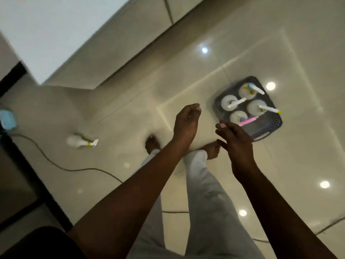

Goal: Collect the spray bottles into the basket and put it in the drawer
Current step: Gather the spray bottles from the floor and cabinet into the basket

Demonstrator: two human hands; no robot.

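A dark plastic basket (270, 128) stands on the tiled floor at the right, with several white spray bottles (229, 102) upright inside it. One more white spray bottle (80, 141) with a yellow collar lies on its side on the floor at the left. My left hand (186, 120) hovers in mid-frame, fingers loosely curled, holding nothing. My right hand (235, 139) is just left of the basket's near corner, fingers apart and empty. Both hands are above the floor, well away from the lying bottle.
White cabinet fronts (119, 45) run along the top left. A grey cable (61, 167) trails across the floor behind the lying bottle. A dark furniture edge (28, 174) and a blue object (7, 119) sit at the far left. My bare feet (153, 144) stand between bottle and basket.
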